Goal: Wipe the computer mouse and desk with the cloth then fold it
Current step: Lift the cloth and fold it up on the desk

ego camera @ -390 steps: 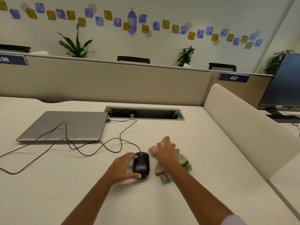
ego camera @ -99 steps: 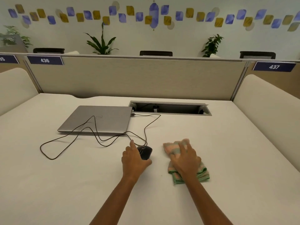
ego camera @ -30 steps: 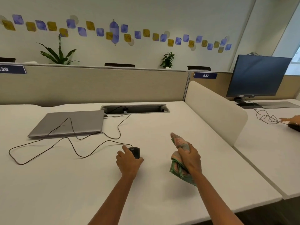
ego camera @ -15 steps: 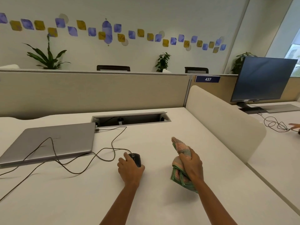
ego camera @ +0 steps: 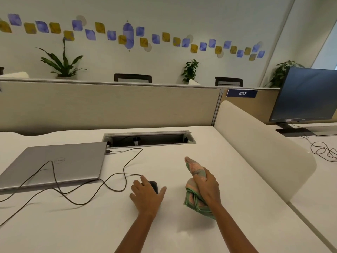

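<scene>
A black wired computer mouse point(ego camera: 154, 185) sits on the white desk point(ego camera: 73, 225), mostly covered by my left hand point(ego camera: 146, 197), which rests over it with the thumb along its right side. To the right, my right hand point(ego camera: 207, 188) is closed on a bunched pink and green cloth point(ego camera: 194, 198), lifted a little above the desk with one end pointing up and away. The cloth's shadow falls on the desk below it.
A closed silver laptop point(ego camera: 54, 163) lies at the left, with the mouse cable point(ego camera: 116, 181) looping across the desk in front of it. A cable tray slot point(ego camera: 148, 138) opens at the back. A cream divider point(ego camera: 259, 148) bounds the right side; a monitor point(ego camera: 308, 95) stands beyond it.
Since 3.3 s ago my right hand has gathered the cloth and lifted it off the desk. Over the last second both hands stay much the same while the view shifts.
</scene>
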`<state>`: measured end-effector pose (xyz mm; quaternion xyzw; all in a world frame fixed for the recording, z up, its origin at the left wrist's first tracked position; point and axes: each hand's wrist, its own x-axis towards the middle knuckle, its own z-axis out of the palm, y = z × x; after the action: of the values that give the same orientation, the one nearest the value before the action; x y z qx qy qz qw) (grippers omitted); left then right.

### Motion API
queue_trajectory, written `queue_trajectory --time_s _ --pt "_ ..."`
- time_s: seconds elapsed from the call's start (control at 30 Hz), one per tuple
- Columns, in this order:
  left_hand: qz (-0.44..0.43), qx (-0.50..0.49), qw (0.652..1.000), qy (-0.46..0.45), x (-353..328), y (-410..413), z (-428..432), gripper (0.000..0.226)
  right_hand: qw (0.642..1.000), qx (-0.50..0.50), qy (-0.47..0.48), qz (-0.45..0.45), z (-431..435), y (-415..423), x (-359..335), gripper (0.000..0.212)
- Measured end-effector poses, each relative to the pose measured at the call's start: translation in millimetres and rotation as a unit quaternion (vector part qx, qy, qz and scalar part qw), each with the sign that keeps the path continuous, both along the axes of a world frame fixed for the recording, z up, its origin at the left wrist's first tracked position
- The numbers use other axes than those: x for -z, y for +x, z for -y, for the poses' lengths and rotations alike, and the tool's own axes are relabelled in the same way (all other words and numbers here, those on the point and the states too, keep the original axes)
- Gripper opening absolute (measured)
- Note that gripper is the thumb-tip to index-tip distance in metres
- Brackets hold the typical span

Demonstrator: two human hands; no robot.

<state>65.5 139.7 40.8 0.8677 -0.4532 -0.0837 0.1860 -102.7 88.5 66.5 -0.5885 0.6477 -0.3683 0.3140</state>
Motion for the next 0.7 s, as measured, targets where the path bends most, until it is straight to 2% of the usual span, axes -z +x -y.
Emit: queue_trajectory --time_s 0.07,0.13,0.2,0.27,0.37,0.43,0.53,0.6,0.67,0.7 --pt "-0.037 0.036 0.997 -0.058 -11 -7 10 0.078 1.0 -0.011 -0.005 -0.015 2 4 -1 0.047" --pt "-0.178 0.075 0.976 -0.104 -26 -16 25 0.07 0.999 -0.026 -0.018 -0.037 2 9 -1 0.052" --pt "-0.347 0.106 0.927 -0.093 -43 -22 41 0.065 0.995 -0.044 -0.05 -0.073 0 16 -1 0.056" --pt "-0.433 0.149 0.885 -0.082 -54 -25 50 0.059 0.987 -0.056 -0.097 -0.117 -3 22 -1 0.061" --pt "-0.481 0.198 0.846 -0.114 -63 -24 58 0.04 0.982 -0.074 -0.136 -0.108 -5 25 -2 0.077" --pt "-0.482 0.217 0.839 -0.127 -70 -21 61 0.034 0.987 -0.096 -0.131 -0.004 -3 21 -6 0.085" --pt "-0.471 0.243 0.833 -0.156 -80 -13 63 0.031 0.977 -0.082 -0.088 0.178 5 10 -17 0.084" --pt "-0.487 0.269 0.812 -0.178 -84 -9 61 0.022 0.964 -0.075 -0.004 0.257 12 1 -24 0.075" --pt "-0.495 0.283 0.796 -0.202 -87 -7 58 0.015 0.956 -0.125 0.058 0.259 18 -5 -29 0.048" --pt "-0.493 0.285 0.793 -0.215 -88 -6 57 0.014 0.958 -0.151 0.056 0.237 20 -7 -31 0.033"
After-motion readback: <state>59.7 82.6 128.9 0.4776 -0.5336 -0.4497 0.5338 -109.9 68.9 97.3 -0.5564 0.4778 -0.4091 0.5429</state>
